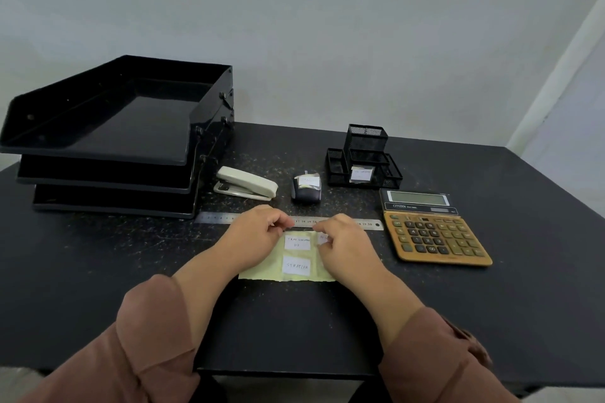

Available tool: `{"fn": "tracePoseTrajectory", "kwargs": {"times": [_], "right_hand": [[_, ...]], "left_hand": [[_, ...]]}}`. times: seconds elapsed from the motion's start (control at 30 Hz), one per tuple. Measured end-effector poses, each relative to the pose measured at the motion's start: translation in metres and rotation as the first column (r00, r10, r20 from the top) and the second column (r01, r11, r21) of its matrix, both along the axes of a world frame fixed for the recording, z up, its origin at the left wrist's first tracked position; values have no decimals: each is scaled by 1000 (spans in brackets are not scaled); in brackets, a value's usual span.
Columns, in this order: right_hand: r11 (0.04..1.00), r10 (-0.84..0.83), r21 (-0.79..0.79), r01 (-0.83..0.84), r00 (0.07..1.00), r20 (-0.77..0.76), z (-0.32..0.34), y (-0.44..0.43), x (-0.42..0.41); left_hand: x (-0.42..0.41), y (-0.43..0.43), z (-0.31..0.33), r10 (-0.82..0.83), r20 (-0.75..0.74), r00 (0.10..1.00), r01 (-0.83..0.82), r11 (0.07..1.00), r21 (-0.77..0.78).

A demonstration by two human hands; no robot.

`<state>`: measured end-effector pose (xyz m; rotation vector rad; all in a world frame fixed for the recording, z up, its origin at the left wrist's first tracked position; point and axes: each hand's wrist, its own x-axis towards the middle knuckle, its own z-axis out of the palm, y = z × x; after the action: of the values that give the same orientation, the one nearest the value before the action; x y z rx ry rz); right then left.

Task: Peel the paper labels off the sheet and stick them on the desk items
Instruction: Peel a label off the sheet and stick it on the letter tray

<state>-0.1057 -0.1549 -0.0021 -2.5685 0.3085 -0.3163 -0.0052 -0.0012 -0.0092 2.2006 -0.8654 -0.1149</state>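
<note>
A pale yellow backing sheet point(262, 270) lies on the black desk in front of me. Two white labels sit on it, one reading "STAPLER" point(296, 267) and another point(297, 243) above it. My left hand point(258, 229) pinches the sheet's top edge, just in front of the steel ruler point(212, 217). With its fingertips, my right hand point(343, 239) grips a third label point(323, 238) at the sheet's upper right, and that label is mostly hidden. The tape dispenser point(306, 191) and the mesh organizer point(363, 160) each carry a white label. The stapler point(245, 186) shows none.
A stack of three black letter trays point(114, 134) fills the back left. An orange calculator point(432, 229) lies to the right of my hands. The desk's front edge is close under my forearms, and a pale wall stands behind the desk.
</note>
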Motion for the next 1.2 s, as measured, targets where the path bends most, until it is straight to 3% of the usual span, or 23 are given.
{"fn": "tracePoseTrajectory", "kwargs": {"times": [0.23, 0.7, 0.87, 1.2], "right_hand": [[1000, -1, 12, 2, 999, -44, -2, -3, 2], [997, 5, -82, -14, 995, -101, -6, 4, 5], [1000, 8, -15, -9, 997, -78, -7, 2, 4], [999, 18, -25, -20, 995, -99, -6, 2, 4]], "left_hand": [[-2, 1, -2, -38, 22, 999, 38, 999, -7], [-8, 3, 0, -167, 21, 986, 160, 969, 191], [-9, 2, 0, -173, 45, 984, 159, 962, 222], [-10, 2, -1, -176, 79, 981, 154, 962, 226]]}}
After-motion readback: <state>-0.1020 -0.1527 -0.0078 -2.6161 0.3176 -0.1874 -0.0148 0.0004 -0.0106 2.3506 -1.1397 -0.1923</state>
